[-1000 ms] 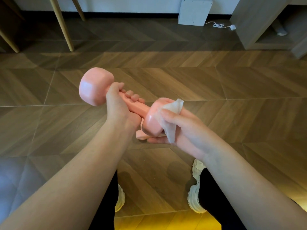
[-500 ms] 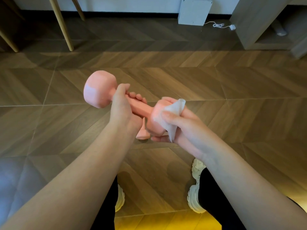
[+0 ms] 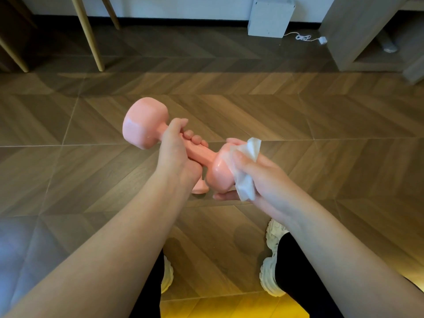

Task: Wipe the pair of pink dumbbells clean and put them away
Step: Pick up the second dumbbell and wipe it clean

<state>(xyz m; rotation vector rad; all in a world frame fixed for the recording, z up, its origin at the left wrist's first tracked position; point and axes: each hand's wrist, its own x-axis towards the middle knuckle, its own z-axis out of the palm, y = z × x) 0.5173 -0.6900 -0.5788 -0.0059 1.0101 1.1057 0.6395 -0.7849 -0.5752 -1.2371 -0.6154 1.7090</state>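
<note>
Head view: the left hand [image 3: 176,154] gripped the pink dumbbell [image 3: 197,155] by its handle, fingers curled fully round the bar and thumb laid along the top; the dumbbell was held clear of the floor [image 3: 321,171], tilted, spanning the gap between the two hands. Its far head projected beyond the left hand, up and to the left; its near head sat inside the right hand [image 3: 259,177]. The right hand was closed round that near head, with a white wipe [image 3: 245,182] trapped between palm and head; the thumb pressed the wipe onto the upper face of the head, the fingers curled under and behind it; one corner of the wipe stood free above the thumb. The exposed pink surface beside the wipe showed a wet gloss.

A second pink item [image 3: 200,188] rested on the floor directly under the left wrist, just left of the right hand's lower fingers; most of it was hidden by the wrist and the near head, so its form could not be told.

Below the hands, toward the person, two pale shoes [image 3: 271,260] and black trouser legs stood on the floor. Well beyond the hands stood wooden furniture legs [image 3: 91,35] on the left hand's side, a white box [image 3: 270,14] with a white cable [image 3: 302,37], and a wooden cabinet [image 3: 358,31] on the right hand's side.
</note>
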